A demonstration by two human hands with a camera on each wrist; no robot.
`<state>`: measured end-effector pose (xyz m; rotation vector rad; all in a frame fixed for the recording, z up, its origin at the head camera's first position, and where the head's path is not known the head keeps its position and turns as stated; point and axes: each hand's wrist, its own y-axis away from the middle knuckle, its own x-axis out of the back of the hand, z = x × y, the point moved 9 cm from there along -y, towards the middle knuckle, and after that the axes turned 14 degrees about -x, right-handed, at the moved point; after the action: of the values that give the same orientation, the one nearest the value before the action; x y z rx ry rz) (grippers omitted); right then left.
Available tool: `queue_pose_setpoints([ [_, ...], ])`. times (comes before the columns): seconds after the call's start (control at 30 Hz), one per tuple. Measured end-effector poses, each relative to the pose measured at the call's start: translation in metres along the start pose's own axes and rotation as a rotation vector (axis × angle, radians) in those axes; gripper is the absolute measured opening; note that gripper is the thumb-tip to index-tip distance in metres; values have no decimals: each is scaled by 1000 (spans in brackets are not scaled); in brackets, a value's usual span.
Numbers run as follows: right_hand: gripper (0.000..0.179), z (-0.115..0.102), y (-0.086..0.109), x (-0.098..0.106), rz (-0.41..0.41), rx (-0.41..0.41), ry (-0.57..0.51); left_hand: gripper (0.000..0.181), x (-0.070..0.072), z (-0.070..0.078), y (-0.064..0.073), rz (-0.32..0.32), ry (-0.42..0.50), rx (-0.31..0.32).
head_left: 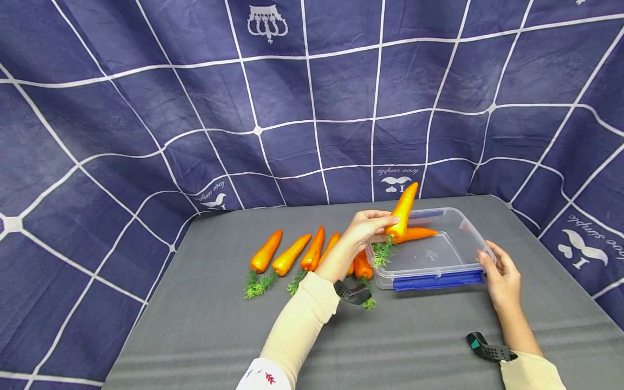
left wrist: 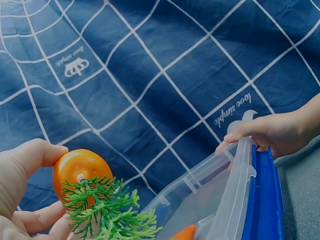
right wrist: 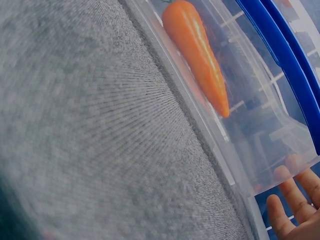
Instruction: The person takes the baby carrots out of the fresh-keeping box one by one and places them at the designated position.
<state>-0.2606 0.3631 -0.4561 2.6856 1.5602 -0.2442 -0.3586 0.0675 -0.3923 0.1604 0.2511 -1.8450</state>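
My left hand [head_left: 368,232] pinches a toy carrot [head_left: 404,208] near its leafy end, tip up, over the left side of a clear plastic container [head_left: 468,246]. Green fronds [left wrist: 102,207] hang from that carrot in the left wrist view. Inside the container lies another carrot [head_left: 420,233], also seen as an orange carrot [right wrist: 196,55] through the wall in the right wrist view. My right hand [head_left: 503,276] grips the container's right rim, thumb on the near side. A blue locking clip [head_left: 439,279] runs along the container's front.
Left of the container several carrots lie in a row, among them one carrot [head_left: 266,251] at the far left; my left forearm partly hides others. Grey cloth [head_left: 195,325] covers the table. A blue checked curtain [head_left: 273,97] hangs behind and at the sides.
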Motion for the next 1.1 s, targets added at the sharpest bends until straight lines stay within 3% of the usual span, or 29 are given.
queue_pose_setpoints([
  [0.23, 30, 1, 1, 0, 20, -32, 7, 27, 11, 9, 12, -82, 27, -68],
  [0.5, 31, 0, 2, 0, 17, -17, 15, 33, 33, 9, 20, 38, -27, -12],
  [0.73, 31, 2, 1, 0, 28, -53, 39, 36, 55, 10, 30, 59, -41, -24],
  [1.1, 31, 3, 2, -1, 27, -65, -10, 39, 93, 16, 40, 92, -49, -20],
])
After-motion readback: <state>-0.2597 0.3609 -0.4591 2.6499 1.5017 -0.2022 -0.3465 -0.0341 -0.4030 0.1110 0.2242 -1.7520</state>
